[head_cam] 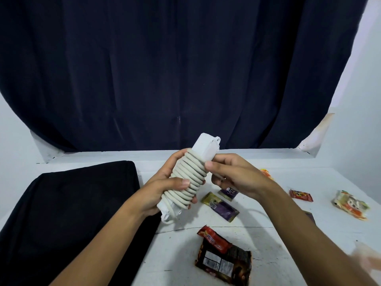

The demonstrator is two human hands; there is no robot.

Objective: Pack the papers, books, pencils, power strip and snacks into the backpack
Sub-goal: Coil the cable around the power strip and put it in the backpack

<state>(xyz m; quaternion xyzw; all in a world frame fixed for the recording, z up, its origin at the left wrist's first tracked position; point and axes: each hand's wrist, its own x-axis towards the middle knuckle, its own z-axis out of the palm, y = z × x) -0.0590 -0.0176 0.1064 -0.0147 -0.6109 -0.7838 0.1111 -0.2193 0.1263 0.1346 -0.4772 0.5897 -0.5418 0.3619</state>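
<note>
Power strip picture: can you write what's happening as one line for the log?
left hand: grips power strip | right hand: pinches cord end | backpack: on table | snacks: unpacked

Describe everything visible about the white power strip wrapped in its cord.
The white plastic power strip is a long block, tilted with its far end up, held above the white table. Its pale grey cord is coiled tightly round the middle in many turns; both ends stick out bare. The left hand grips the wrapped body, thumb across the coils. The right hand pinches at the upper coils. The sockets are not visible.
</note>
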